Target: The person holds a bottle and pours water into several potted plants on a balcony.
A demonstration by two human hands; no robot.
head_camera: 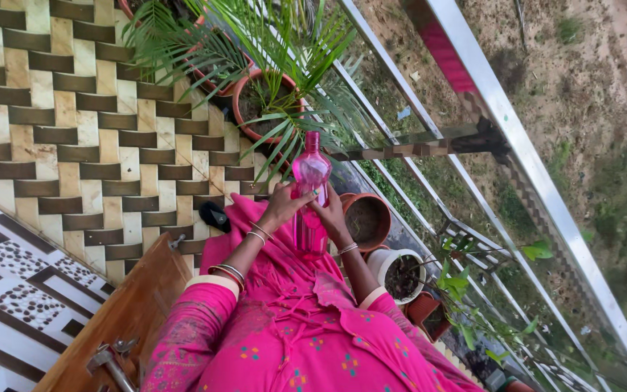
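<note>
Hands: two, the left hand [283, 205] and the right hand [330, 212], both wrapped around the same bottle
Bottles: one pink bottle [310, 190], see-through plastic
Terracotta pots: three in clear view, the palm pot [255, 109], another palm pot [208, 76] behind it and the bare-soil pot [368, 220]; a further rim at the top edge is too cut off to count
White pots: one white pot [399, 274]
Small square red-brown pots: one square pot [429, 313]
Bangles: several on the left wrist, at least one on the right; the exact number cannot be told
Railings: one metal railing [517, 138]
Doors: one wooden door [121, 319]
</note>
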